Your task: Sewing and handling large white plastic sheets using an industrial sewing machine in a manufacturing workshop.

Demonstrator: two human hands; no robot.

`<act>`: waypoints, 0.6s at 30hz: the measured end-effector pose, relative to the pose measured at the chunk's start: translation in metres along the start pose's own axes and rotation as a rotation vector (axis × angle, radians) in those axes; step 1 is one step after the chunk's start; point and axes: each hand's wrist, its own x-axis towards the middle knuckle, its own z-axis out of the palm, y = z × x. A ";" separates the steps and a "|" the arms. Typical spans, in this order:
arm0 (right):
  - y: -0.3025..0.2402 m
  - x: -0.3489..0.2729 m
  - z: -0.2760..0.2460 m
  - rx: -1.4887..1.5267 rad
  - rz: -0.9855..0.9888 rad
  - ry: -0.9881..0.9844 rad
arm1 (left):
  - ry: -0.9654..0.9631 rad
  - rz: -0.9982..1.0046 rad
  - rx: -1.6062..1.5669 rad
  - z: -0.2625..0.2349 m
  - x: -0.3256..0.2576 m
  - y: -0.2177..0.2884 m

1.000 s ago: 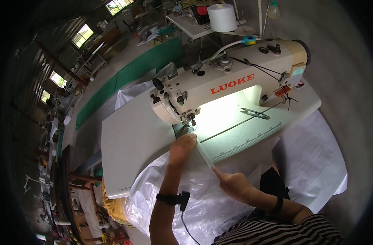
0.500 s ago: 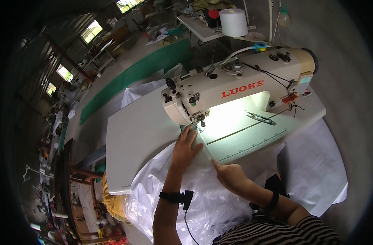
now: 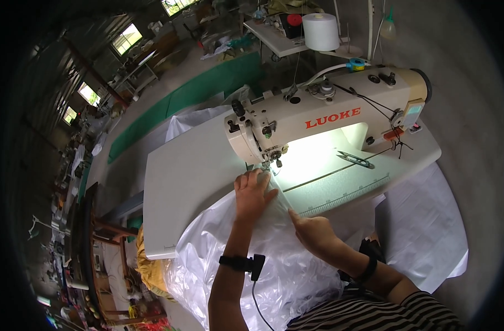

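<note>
Under the needle area of a white sewing machine (image 3: 296, 107) runs the edge of a thin, shiny, whitish translucent sheet (image 3: 252, 270), bunched over the table front. My left hand (image 3: 253, 194) lies palm down on the sheet just in front of the presser foot (image 3: 267, 165), fingers bent a little and thumb apart. Nearer to me and to the right, my right hand (image 3: 316, 233) grips the sheet's edge, index finger stretched along it and the other fingers curled under. What those curled fingers touch is partly hidden.
Thread snips (image 3: 355, 159) lie on the lit machine bed, behind a printed ruler strip (image 3: 351, 194). A white thread cone (image 3: 321, 32) stands behind the machine. White sheeting (image 3: 422, 220) hangs at the right; a yellow sack (image 3: 151, 265) sits at lower left.
My right hand has shifted slightly toward the needle along the sheet's edge. My left fingers are drawn in a little more before the presser foot. The whole view has moved slightly.
</note>
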 end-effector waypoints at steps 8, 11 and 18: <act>0.002 0.002 0.002 -0.014 -0.003 0.013 | -0.028 -0.031 -0.176 0.012 -0.007 0.002; 0.004 0.004 0.002 0.008 -0.005 0.060 | -0.032 -0.051 -0.209 0.015 -0.001 -0.004; 0.002 -0.001 0.009 -0.113 -0.038 0.087 | 0.005 -0.016 -0.011 -0.009 -0.014 0.007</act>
